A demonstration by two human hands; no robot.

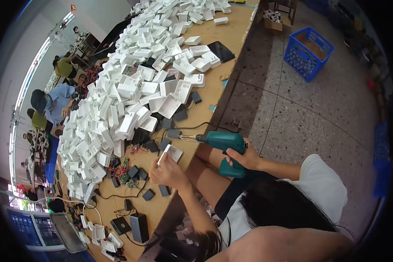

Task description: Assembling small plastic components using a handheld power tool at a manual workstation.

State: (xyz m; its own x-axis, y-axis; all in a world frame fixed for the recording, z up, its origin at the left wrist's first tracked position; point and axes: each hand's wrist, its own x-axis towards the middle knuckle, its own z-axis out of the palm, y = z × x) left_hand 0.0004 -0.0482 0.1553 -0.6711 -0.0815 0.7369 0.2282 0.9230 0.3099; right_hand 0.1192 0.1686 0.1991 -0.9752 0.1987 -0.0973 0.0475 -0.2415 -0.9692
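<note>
My left hand (167, 171) holds a small white plastic casing (169, 153) upright over the near edge of the wooden workbench (225, 37). My right hand (244, 158) grips the handle of a teal pistol-shaped power tool (222, 142). Its metal tip (184, 138) points toward the bench, just above and apart from the casing. A huge heap of similar white casings (131, 87) covers the bench beyond my hands. Small dark grey blocks (165, 144) lie around the casing.
A black phone (221, 51) lies on the bench near the far edge. Green circuit boards with wires (123, 171) and black adapters (139, 227) sit nearby. A blue crate (308, 52) and a cardboard box (273, 19) stand on the speckled floor. Other people (52, 102) work at the far side.
</note>
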